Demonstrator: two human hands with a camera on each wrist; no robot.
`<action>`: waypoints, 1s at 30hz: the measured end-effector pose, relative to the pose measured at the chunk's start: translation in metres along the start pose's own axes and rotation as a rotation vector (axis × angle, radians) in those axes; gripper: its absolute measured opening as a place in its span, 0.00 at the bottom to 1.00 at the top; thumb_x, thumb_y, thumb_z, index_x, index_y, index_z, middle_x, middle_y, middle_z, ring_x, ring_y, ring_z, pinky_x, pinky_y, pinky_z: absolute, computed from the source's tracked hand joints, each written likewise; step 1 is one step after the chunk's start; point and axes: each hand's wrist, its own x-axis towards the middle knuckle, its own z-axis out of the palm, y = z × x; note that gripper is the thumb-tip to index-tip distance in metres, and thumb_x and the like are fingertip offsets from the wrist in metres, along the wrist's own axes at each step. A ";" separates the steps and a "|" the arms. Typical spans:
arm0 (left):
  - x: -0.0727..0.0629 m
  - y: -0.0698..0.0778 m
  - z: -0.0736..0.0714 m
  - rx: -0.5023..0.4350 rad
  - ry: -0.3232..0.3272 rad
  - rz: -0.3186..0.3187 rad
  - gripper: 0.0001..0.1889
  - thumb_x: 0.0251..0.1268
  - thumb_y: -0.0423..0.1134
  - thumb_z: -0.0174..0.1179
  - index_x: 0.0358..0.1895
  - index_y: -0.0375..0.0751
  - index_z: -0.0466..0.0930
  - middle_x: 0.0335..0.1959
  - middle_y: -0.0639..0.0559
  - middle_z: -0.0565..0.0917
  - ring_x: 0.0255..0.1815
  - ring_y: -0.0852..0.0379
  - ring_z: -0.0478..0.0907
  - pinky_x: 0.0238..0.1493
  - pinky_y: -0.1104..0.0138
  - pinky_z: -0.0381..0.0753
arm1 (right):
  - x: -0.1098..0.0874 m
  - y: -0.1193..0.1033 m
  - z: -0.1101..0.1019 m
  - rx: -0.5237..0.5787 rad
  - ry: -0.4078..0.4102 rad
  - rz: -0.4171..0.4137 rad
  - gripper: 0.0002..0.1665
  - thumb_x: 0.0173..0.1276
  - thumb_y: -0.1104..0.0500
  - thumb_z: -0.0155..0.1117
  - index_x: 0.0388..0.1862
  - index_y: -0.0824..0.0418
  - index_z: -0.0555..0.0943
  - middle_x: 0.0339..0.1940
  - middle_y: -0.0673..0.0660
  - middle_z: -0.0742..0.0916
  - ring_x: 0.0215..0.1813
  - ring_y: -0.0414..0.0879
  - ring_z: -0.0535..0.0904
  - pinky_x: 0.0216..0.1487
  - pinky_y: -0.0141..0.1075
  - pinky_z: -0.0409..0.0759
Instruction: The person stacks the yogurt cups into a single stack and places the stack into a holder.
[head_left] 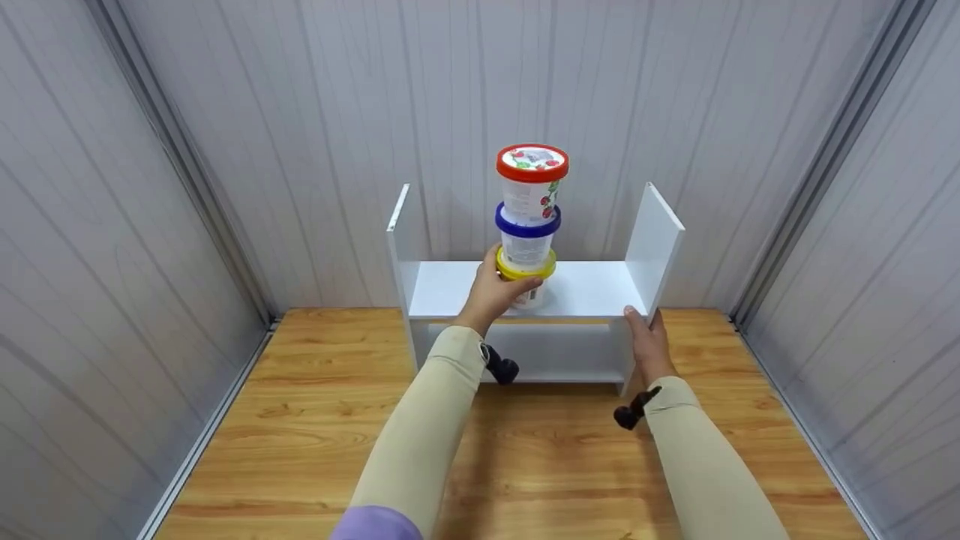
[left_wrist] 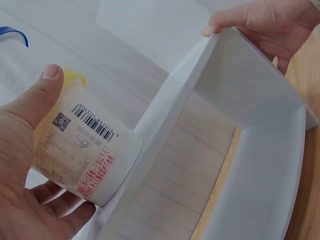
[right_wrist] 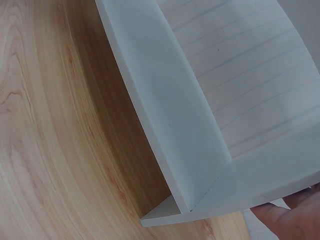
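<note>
Three white lidded tubs are stacked upright over the upper board of a small white shelf unit. The top tub has a red lid with strawberry pictures, and the middle tub a blue lid. At the bottom, the yellow-lidded tub shows a barcode and red print. My left hand grips this bottom tub, thumb along its near side and fingers round the far side. With my right hand I hold the shelf's right side panel, thumb at the front edge and fingers on the outer face.
The shelf unit stands on a wood-grain tabletop close to the back wall. Its two side panels rise above the upper board, left panel and right panel. A lower board spans beneath. Pale walls enclose both sides.
</note>
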 end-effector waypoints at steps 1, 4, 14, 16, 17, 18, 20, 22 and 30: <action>0.000 0.000 0.001 0.001 0.004 -0.007 0.47 0.54 0.44 0.78 0.76 0.49 0.59 0.64 0.53 0.76 0.64 0.54 0.74 0.70 0.56 0.71 | 0.002 0.002 -0.001 -0.004 0.006 0.002 0.49 0.76 0.44 0.52 0.85 0.54 0.38 0.83 0.63 0.53 0.82 0.57 0.48 0.81 0.52 0.48; 0.002 0.000 0.003 -0.001 0.023 -0.031 0.48 0.54 0.44 0.78 0.77 0.49 0.58 0.65 0.53 0.75 0.65 0.54 0.74 0.70 0.57 0.72 | 0.012 0.012 -0.003 -0.015 0.014 0.012 0.51 0.76 0.41 0.52 0.85 0.51 0.37 0.84 0.60 0.51 0.82 0.56 0.47 0.81 0.53 0.47; 0.004 0.001 0.010 0.024 0.084 -0.090 0.50 0.55 0.47 0.77 0.79 0.51 0.56 0.70 0.51 0.73 0.70 0.51 0.71 0.73 0.56 0.68 | 0.021 0.025 -0.004 -0.023 0.025 0.020 0.53 0.74 0.35 0.52 0.85 0.46 0.36 0.85 0.56 0.49 0.83 0.52 0.45 0.81 0.51 0.46; 0.005 0.001 0.010 0.025 0.090 -0.094 0.50 0.55 0.48 0.77 0.79 0.51 0.56 0.70 0.51 0.72 0.71 0.51 0.70 0.74 0.56 0.67 | 0.018 0.020 -0.004 -0.017 0.023 0.026 0.52 0.75 0.37 0.52 0.85 0.48 0.37 0.85 0.57 0.49 0.83 0.53 0.45 0.81 0.52 0.46; 0.005 0.000 0.010 0.028 0.093 -0.096 0.50 0.55 0.48 0.77 0.79 0.52 0.56 0.71 0.51 0.72 0.71 0.51 0.69 0.74 0.57 0.67 | 0.015 0.018 -0.003 -0.012 0.019 0.031 0.52 0.75 0.38 0.52 0.85 0.48 0.37 0.85 0.58 0.49 0.83 0.54 0.45 0.81 0.52 0.45; 0.006 0.000 0.010 0.031 0.094 -0.098 0.50 0.55 0.48 0.76 0.79 0.52 0.56 0.71 0.51 0.71 0.72 0.51 0.69 0.74 0.57 0.66 | 0.013 0.015 -0.003 -0.009 0.015 0.035 0.51 0.75 0.39 0.52 0.85 0.49 0.37 0.85 0.58 0.49 0.83 0.55 0.45 0.81 0.53 0.45; 0.006 0.001 0.010 0.035 0.093 -0.100 0.50 0.56 0.48 0.76 0.79 0.53 0.55 0.72 0.51 0.71 0.73 0.51 0.68 0.75 0.57 0.66 | 0.010 0.011 -0.002 -0.010 0.009 0.043 0.51 0.76 0.40 0.51 0.85 0.50 0.36 0.85 0.59 0.49 0.83 0.56 0.45 0.81 0.54 0.45; 0.007 0.001 0.010 0.040 0.092 -0.097 0.50 0.56 0.48 0.76 0.79 0.53 0.55 0.72 0.51 0.71 0.73 0.51 0.68 0.75 0.57 0.66 | 0.010 0.011 -0.002 -0.010 0.012 0.040 0.51 0.76 0.40 0.51 0.85 0.51 0.36 0.85 0.60 0.50 0.83 0.56 0.45 0.81 0.54 0.46; 0.008 0.005 0.011 0.037 0.097 -0.103 0.49 0.58 0.48 0.75 0.80 0.52 0.54 0.72 0.51 0.70 0.73 0.50 0.68 0.75 0.57 0.66 | 0.019 0.024 -0.002 -0.040 0.044 0.016 0.54 0.73 0.33 0.51 0.85 0.48 0.36 0.85 0.58 0.50 0.83 0.54 0.46 0.81 0.50 0.45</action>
